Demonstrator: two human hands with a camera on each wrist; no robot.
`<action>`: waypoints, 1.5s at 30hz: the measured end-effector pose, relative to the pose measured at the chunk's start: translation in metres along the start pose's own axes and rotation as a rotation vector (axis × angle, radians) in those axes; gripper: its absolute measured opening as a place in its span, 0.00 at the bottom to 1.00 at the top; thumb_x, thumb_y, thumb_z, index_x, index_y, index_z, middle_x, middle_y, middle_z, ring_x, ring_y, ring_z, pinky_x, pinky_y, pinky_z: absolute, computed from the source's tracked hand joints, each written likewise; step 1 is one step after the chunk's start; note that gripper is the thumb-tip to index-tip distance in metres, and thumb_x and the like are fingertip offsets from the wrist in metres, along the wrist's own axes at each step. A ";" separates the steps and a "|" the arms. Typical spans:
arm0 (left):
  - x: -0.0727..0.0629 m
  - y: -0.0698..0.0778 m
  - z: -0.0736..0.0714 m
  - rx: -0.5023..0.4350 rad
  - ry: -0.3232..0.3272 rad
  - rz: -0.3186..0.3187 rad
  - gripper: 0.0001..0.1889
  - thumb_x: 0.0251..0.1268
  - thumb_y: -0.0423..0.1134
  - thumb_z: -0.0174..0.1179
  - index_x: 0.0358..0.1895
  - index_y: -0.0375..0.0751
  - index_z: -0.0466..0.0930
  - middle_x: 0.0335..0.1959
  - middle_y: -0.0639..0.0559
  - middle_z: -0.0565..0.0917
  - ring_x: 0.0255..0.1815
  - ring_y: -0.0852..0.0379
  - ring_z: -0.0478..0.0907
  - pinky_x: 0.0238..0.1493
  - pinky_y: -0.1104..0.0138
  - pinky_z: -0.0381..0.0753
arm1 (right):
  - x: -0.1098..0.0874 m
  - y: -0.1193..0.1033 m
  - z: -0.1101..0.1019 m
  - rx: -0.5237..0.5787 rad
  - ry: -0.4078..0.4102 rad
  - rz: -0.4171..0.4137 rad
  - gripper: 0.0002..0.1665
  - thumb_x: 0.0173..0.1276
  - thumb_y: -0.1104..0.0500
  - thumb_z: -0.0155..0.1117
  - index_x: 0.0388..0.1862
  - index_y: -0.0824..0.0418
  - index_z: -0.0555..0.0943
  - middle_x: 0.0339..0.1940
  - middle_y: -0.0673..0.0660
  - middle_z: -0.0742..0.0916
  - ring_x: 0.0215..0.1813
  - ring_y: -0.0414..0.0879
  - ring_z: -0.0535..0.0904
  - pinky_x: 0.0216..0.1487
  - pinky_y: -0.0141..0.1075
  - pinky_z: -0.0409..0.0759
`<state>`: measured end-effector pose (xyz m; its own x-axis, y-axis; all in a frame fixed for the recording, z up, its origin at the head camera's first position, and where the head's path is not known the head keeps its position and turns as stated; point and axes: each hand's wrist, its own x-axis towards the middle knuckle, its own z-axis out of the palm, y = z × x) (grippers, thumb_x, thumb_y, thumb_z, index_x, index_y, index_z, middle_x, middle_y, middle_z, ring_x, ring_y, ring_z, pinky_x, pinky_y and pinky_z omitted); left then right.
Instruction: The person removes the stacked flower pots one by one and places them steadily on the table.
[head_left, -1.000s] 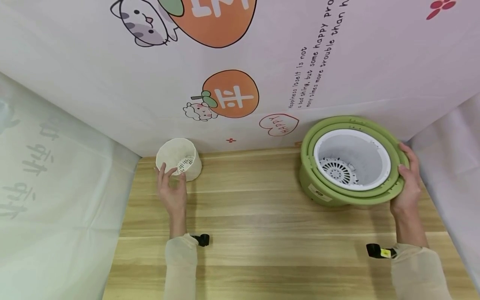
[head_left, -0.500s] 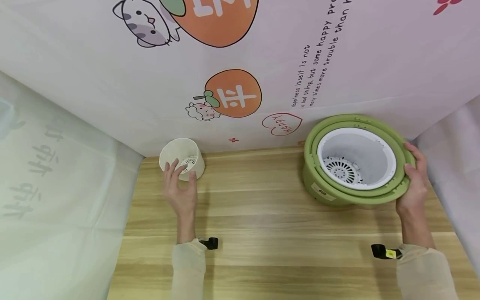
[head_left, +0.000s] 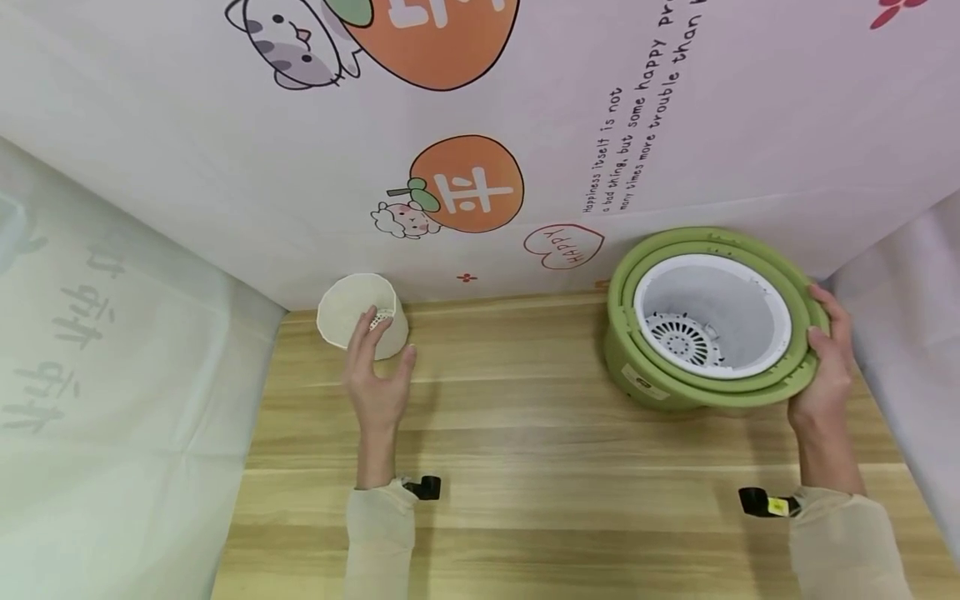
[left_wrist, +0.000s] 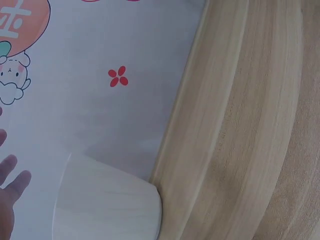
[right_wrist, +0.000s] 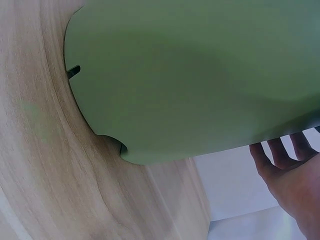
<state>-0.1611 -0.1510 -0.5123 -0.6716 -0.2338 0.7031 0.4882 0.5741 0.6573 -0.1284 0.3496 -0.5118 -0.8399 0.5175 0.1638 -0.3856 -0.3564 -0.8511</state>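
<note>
Left fingers [head_left: 362, 337] shifted rightward (spread); right fingers [head_left: 836, 312] grip the green pot [head_left: 690, 391].

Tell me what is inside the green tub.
A white-rimmed inner pot sits in the green tub, with a slotted round piece at its bottom. They mostly cover whatever lies beneath.

On the table [head_left: 525, 475], a pot [head_left: 345, 308] is sitting left of the frame's middle and a tub [head_left: 618, 352] is sitting at the right, with a basket [head_left: 731, 312] inside. A sheet [head_left: 555, 150] is hanging behind both.
</note>
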 end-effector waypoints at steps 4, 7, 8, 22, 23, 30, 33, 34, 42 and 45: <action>-0.003 -0.006 0.003 -0.010 -0.040 -0.008 0.27 0.63 0.53 0.66 0.55 0.34 0.83 0.63 0.42 0.79 0.67 0.44 0.72 0.70 0.53 0.70 | -0.001 0.000 0.000 0.003 0.010 -0.013 0.28 0.71 0.69 0.38 0.67 0.69 0.71 0.72 0.65 0.69 0.72 0.56 0.64 0.67 0.32 0.72; -0.004 -0.005 0.005 -0.024 -0.048 -0.009 0.26 0.63 0.52 0.66 0.56 0.35 0.82 0.63 0.43 0.79 0.67 0.44 0.73 0.70 0.54 0.70 | -0.002 0.000 0.001 -0.007 0.012 -0.010 0.28 0.71 0.69 0.37 0.67 0.68 0.71 0.72 0.65 0.69 0.72 0.56 0.64 0.67 0.32 0.72; -0.005 -0.004 0.006 -0.026 -0.052 -0.010 0.26 0.62 0.51 0.66 0.56 0.35 0.82 0.63 0.42 0.79 0.67 0.44 0.73 0.70 0.54 0.70 | -0.002 0.000 0.001 -0.010 0.011 -0.010 0.28 0.71 0.69 0.36 0.67 0.68 0.71 0.72 0.65 0.68 0.72 0.55 0.64 0.67 0.32 0.72; -0.002 0.019 0.015 -0.086 -0.215 -0.006 0.30 0.55 0.36 0.71 0.62 0.28 0.76 0.66 0.33 0.74 0.69 0.37 0.69 0.72 0.51 0.67 | -0.002 0.005 -0.001 -0.017 0.021 -0.070 0.26 0.72 0.66 0.38 0.65 0.69 0.72 0.71 0.65 0.69 0.70 0.55 0.65 0.68 0.32 0.69; -0.003 0.019 0.017 -0.085 -0.227 -0.001 0.31 0.55 0.37 0.71 0.63 0.29 0.75 0.66 0.36 0.74 0.68 0.38 0.70 0.70 0.51 0.69 | -0.002 0.005 -0.001 -0.016 0.021 -0.067 0.26 0.71 0.66 0.37 0.65 0.69 0.72 0.71 0.65 0.69 0.70 0.55 0.65 0.68 0.32 0.69; -0.003 0.024 0.030 -0.108 -0.292 0.017 0.36 0.59 0.45 0.69 0.70 0.38 0.69 0.68 0.45 0.75 0.65 0.45 0.73 0.64 0.54 0.76 | 0.000 0.003 -0.002 -0.031 0.023 -0.019 0.27 0.71 0.67 0.37 0.65 0.68 0.72 0.70 0.64 0.68 0.68 0.53 0.67 0.65 0.31 0.72; -0.001 0.028 0.034 -0.135 -0.315 0.015 0.35 0.62 0.48 0.67 0.70 0.37 0.69 0.68 0.46 0.75 0.66 0.46 0.73 0.64 0.52 0.76 | 0.001 0.002 -0.002 -0.031 0.034 0.007 0.27 0.71 0.67 0.37 0.66 0.67 0.72 0.70 0.64 0.69 0.66 0.52 0.68 0.62 0.31 0.73; -0.001 0.030 0.036 -0.146 -0.316 0.018 0.35 0.63 0.49 0.66 0.70 0.37 0.69 0.68 0.47 0.75 0.66 0.46 0.73 0.63 0.51 0.76 | 0.001 0.002 -0.002 -0.026 0.038 0.014 0.27 0.71 0.67 0.38 0.66 0.67 0.72 0.69 0.64 0.69 0.65 0.52 0.69 0.61 0.31 0.74; 0.003 0.043 0.043 -0.255 -0.269 0.049 0.35 0.67 0.56 0.62 0.68 0.34 0.71 0.66 0.41 0.76 0.65 0.44 0.74 0.59 0.46 0.79 | 0.006 0.000 -0.004 0.015 0.047 0.032 0.24 0.69 0.71 0.42 0.62 0.71 0.73 0.69 0.65 0.70 0.64 0.53 0.71 0.55 0.29 0.81; 0.004 0.046 0.045 -0.278 -0.280 0.051 0.34 0.68 0.56 0.61 0.67 0.33 0.71 0.66 0.41 0.76 0.66 0.45 0.73 0.59 0.46 0.79 | 0.008 -0.002 -0.005 0.046 0.054 0.025 0.21 0.68 0.75 0.43 0.57 0.73 0.73 0.67 0.66 0.72 0.65 0.54 0.71 0.55 0.29 0.82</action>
<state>-0.1663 -0.0903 -0.4908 -0.7501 0.0346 0.6604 0.6310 0.3361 0.6991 -0.1322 0.3584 -0.5109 -0.8282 0.5486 0.1144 -0.3826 -0.4044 -0.8307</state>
